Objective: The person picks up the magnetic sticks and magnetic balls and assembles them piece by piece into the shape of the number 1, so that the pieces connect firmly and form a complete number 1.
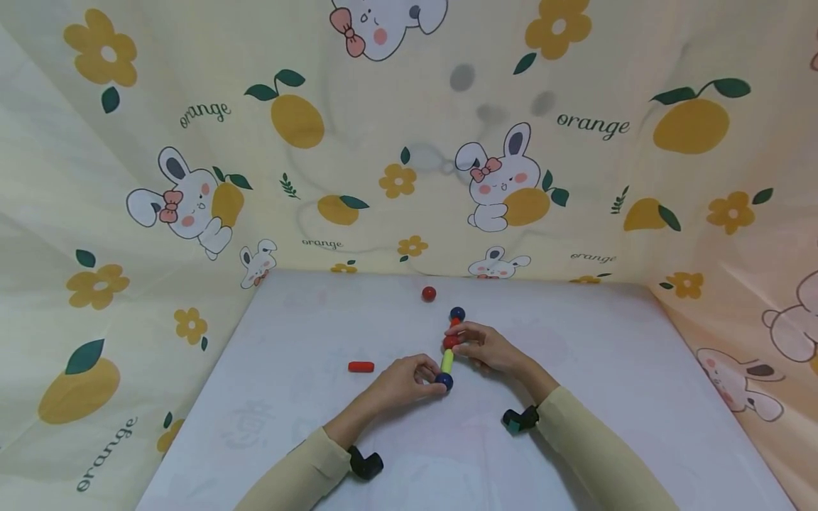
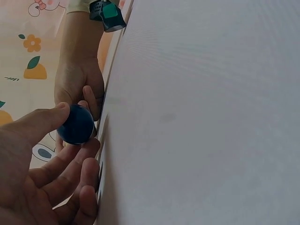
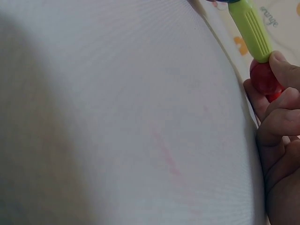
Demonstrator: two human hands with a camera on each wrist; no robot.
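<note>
A chain of balls and rods lies between the hands in the head view. From far to near it has a blue ball (image 1: 457, 313), a red rod (image 1: 455, 322), a red ball (image 1: 451, 342), a yellow-green rod (image 1: 447, 361) and a second blue ball (image 1: 444, 382). My left hand (image 1: 407, 381) pinches the near blue ball (image 2: 76, 124) between thumb and fingers. With thumb and fingers, my right hand (image 1: 491, 348) holds the red ball (image 3: 264, 77) at the middle; the ribbed yellow-green rod (image 3: 251, 30) meets it there.
On the white table (image 1: 287, 440), a loose red rod (image 1: 361, 367) lies left of my left hand. A separate red ball (image 1: 429, 294) sits near the far edge. Behind and beside the table hangs a printed cloth (image 1: 358, 106).
</note>
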